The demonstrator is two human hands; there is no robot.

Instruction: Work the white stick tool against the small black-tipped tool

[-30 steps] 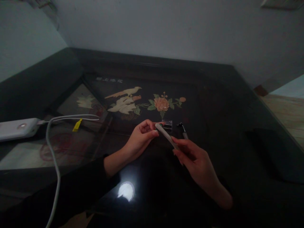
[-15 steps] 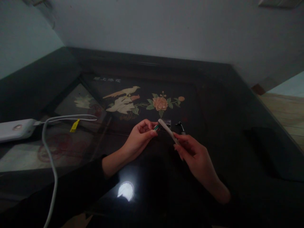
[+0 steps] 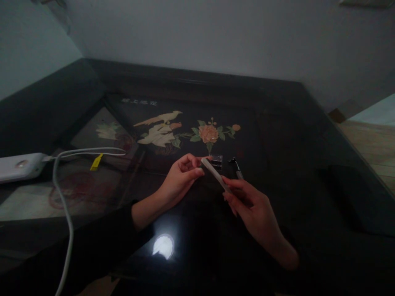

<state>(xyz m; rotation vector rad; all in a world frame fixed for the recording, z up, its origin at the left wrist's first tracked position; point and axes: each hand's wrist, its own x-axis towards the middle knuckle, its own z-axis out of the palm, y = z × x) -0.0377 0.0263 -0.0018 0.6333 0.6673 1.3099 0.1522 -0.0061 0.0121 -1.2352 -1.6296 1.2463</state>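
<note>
My left hand (image 3: 182, 176) pinches a small green piece (image 3: 201, 166) between thumb and forefinger; most of it is hidden by the fingertips and the stick. In my right hand (image 3: 249, 201) is a slim, pale, flat stick (image 3: 212, 169) with a rounded end, held near its lower part. The stick slants up and left, its far end against or just in front of the green piece; whether they touch I cannot tell. Just behind the stick lies a small clear case (image 3: 217, 162) with dark slots. To its right is a small black-and-silver tool (image 3: 237, 167).
A white power bank (image 3: 20, 166) lies at the left, its white cable (image 3: 65, 205) looping toward me with a yellow tag (image 3: 96, 162). The dark glossy table (image 3: 197, 88) bears an inlaid bird and flower picture and meets a wall. A dark flat object (image 3: 354, 197) lies at the right.
The stick's tip swung up and away, showing more of the green piece half a second ago, then came back down to it. My left hand stayed nearly still.
</note>
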